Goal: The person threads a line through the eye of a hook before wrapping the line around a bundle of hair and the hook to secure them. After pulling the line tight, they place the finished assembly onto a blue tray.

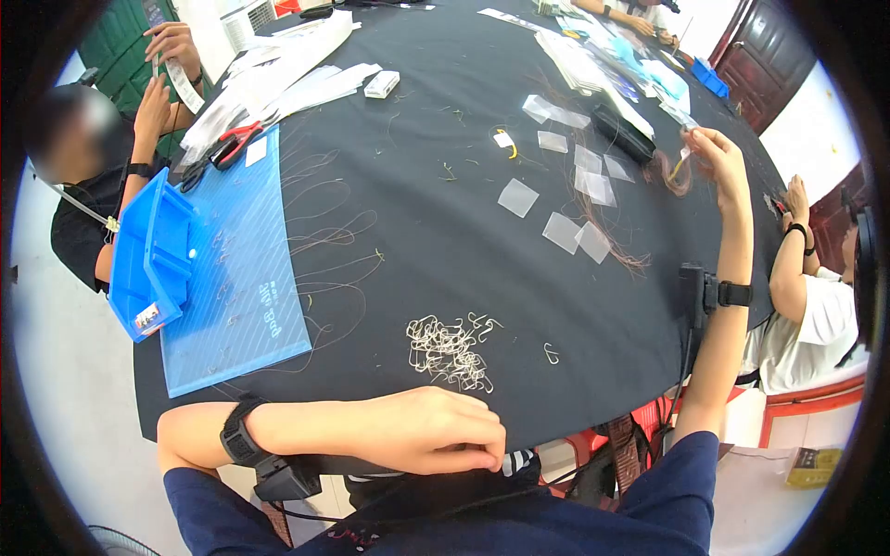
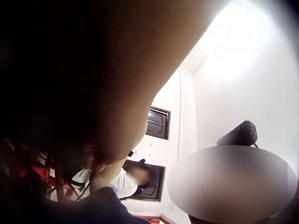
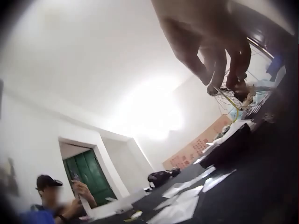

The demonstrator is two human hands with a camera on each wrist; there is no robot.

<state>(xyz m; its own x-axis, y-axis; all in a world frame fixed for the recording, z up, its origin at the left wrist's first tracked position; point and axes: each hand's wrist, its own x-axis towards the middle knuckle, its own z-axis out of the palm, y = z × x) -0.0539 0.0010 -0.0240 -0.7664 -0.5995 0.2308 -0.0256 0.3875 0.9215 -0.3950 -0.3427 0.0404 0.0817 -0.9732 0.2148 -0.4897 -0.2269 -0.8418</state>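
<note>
My right hand reaches out at the right side of the black-covered table and pinches a bundle of thin brown strands with a yellow strip. In the right wrist view the fingers of that hand point down, fingertips around the yellow strip. At the table's near edge, my left hand rests with loosely bent fingers, nothing visible in it. Just beyond it lies a pile of small metal hooks, with one loose hook to its right. The left wrist view shows mostly dark, blurred skin.
Clear plastic squares and a black case lie at centre right. On the left are a blue sheet with looped strands, a blue tray and red-handled pliers. White paper strips lie beyond. Other people sit around the table.
</note>
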